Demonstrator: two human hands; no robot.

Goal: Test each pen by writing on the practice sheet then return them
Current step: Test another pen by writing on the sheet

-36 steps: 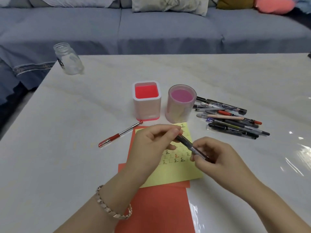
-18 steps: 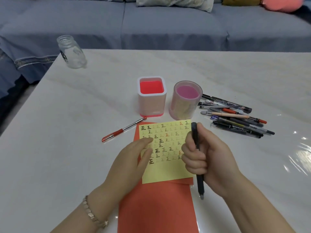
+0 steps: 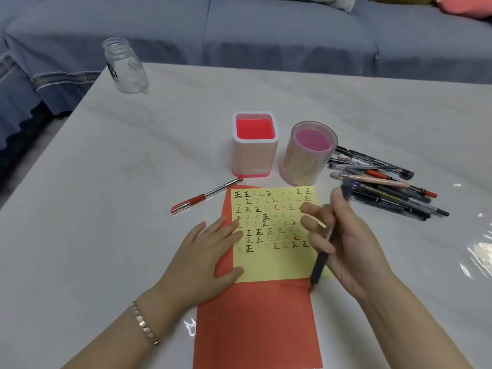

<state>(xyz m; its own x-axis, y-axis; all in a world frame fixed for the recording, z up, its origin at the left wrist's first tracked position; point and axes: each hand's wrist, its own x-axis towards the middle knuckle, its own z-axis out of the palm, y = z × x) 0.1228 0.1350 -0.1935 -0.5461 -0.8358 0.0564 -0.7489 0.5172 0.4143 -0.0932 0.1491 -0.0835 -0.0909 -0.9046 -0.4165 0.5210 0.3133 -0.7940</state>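
A white marble-patterned table (image 3: pixel 106 182) fills most of the view, and its right side shines with wrinkled glare as if under a clear film (image 3: pixel 479 251). A clear glass jar (image 3: pixel 125 66) with no lid and a small dark label stands upright near the far left corner, well apart from everything else. Orange-red paper (image 3: pixel 255 328) lies flat on the near part of the table and runs off the bottom edge of view. Behind the table stretches a blue-grey sofa (image 3: pixel 266 30), its cover edged with a patterned trim (image 3: pixel 61 78) at the left. A pale patterned cushion (image 3: pixel 343 1) and a coral cushion (image 3: pixel 463 5) rest on the sofa.
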